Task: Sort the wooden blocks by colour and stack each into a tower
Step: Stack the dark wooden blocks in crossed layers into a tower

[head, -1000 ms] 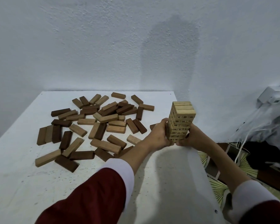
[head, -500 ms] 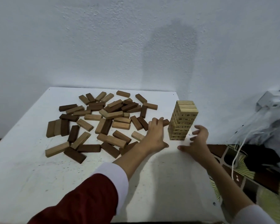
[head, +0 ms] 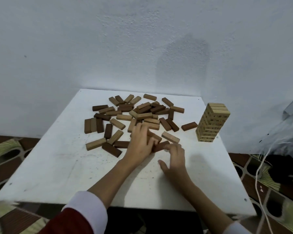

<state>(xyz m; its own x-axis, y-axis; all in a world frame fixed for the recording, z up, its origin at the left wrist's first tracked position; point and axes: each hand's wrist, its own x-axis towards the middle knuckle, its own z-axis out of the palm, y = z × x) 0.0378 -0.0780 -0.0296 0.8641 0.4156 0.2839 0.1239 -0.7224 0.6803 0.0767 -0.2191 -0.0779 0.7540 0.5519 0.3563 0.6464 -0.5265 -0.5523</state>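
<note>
A pale wooden tower (head: 211, 122) stands alone near the right edge of the white table (head: 57, 166). Loose blocks in light, mid-brown and dark wood lie scattered in a pile (head: 135, 115) across the far half of the table. My left hand (head: 140, 144) lies over the pile's near edge, its fingers curled down and its thumb against a dark block (head: 160, 146). My right hand (head: 174, 157) touches that block's right end with bent fingertips, and its thumb is spread away. A single dark block (head: 189, 126) lies just left of the tower.
A white wall rises right behind the table. Patterned floor tiles (head: 5, 149) show on both sides. At the right are white cords (head: 260, 166) and a dark heap with plastic (head: 287, 132). Bare tabletop lies near me.
Both hands let go of the pale tower and moved left to the near edge of the pile, where they now meet at a dark block. The camera view rose and widened.
</note>
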